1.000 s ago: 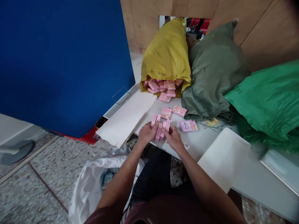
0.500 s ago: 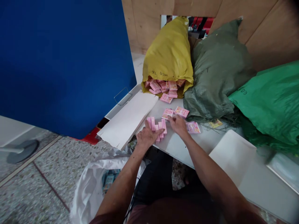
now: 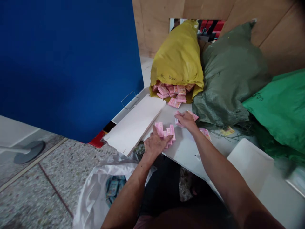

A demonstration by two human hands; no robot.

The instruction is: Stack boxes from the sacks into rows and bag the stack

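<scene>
My left hand spans a row of several small pink boxes standing on edge on the pale tabletop. Its index finger lies at the row's left side and its thumb at the right. The boxes stick out unevenly. To the right of the row, my right hand pinches another pink box, partly covered by the fingers. Beyond that hand lies a loose pink box, and one more pink box shows past my right forearm.
An open yellow sack spills pink boxes at the back. Beside it lean a grey-green sack and a green sack. White cardboard lies left. Below, a white bag holds blue packs.
My right hand has closed round the pink box it was touching and shifted it slightly. My left hand stays at the row. The whole view has moved a little.
</scene>
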